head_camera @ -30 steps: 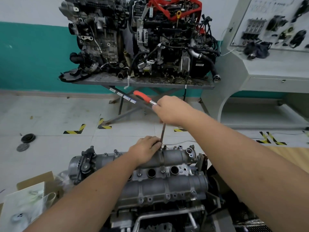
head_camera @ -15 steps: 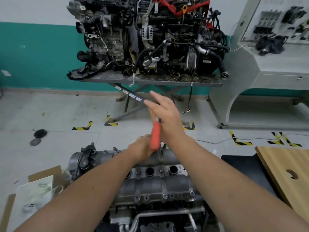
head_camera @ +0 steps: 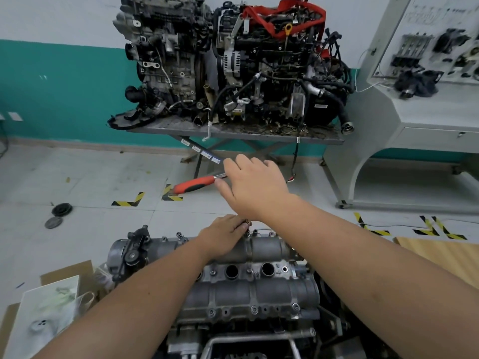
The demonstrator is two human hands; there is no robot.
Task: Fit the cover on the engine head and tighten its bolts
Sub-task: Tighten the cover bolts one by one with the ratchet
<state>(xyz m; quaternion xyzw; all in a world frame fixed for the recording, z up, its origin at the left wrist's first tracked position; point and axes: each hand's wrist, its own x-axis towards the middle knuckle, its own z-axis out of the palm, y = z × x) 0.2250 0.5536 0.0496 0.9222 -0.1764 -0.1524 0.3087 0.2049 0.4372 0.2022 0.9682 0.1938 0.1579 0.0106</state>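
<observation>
The grey cast cover (head_camera: 254, 291) lies on the engine head in front of me, with round plug holes along its middle and small bolts along its edges. My right hand (head_camera: 255, 189) is above the cover's far edge, closed on a ratchet wrench (head_camera: 193, 183) whose red and black handle points left. My left hand (head_camera: 225, 235) rests on the cover's far edge, its fingers pinched around the lower end of the tool's shaft at a bolt (head_camera: 248, 230). The shaft itself is hidden behind my right hand.
Two engines stand on a metal table (head_camera: 233, 132) against the teal wall. A grey training console (head_camera: 425, 120) is at the right. A wooden board (head_camera: 445, 257) lies right of the engine, cardboard and a paper bag (head_camera: 51, 301) left. Two black discs (head_camera: 58, 215) lie on the floor.
The red handle swung from pointing left, down toward me, and back around to the left. My left hand stayed at the bolt on the cover's far edge.
</observation>
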